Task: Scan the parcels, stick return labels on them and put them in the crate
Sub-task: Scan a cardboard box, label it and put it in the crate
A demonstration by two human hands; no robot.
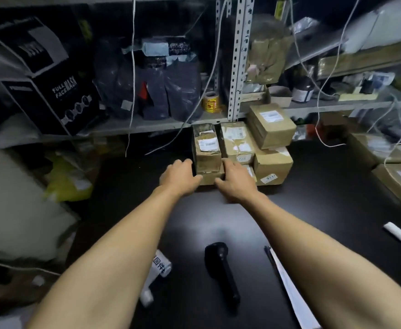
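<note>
A narrow cardboard parcel [206, 148] with a white label stands at the far edge of the black table [313, 186], on top of a flatter parcel. My left hand [179, 175] grips its left side and my right hand [236, 180] grips its right side. Further parcels [269, 127] are stacked right beside it. The black handheld scanner [222, 269] lies near me on the table. A roll of return labels [157, 269] lies left of the scanner. No crate is identifiable in view.
Metal shelving [236, 67] behind the table holds dark bags, a black mask box [49, 74] and a tape roll [210, 102]. A white strip [289, 288] and a white marker-like object [398, 233] lie on the table's right. More parcels [399, 181] sit far right.
</note>
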